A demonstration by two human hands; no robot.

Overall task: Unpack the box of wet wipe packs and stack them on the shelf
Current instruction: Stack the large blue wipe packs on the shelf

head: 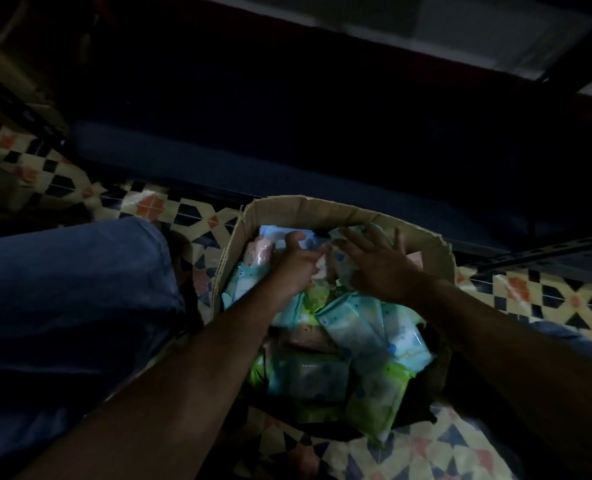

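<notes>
Wipe packs (343, 327) are lying heaped in the cardboard box (298, 211) on the tiled floor (156, 202); left hand (299, 259) fingers are curling around one pack, right hand (379, 261) fingers are spreading flat over another.

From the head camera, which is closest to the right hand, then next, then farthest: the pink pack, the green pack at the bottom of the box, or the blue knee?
From the right hand:
1. Pink pack, at the box's left side, past the left hand.
2. Green pack, at the box's near end, below the hand.
3. Blue knee, outside the box, far left.
</notes>
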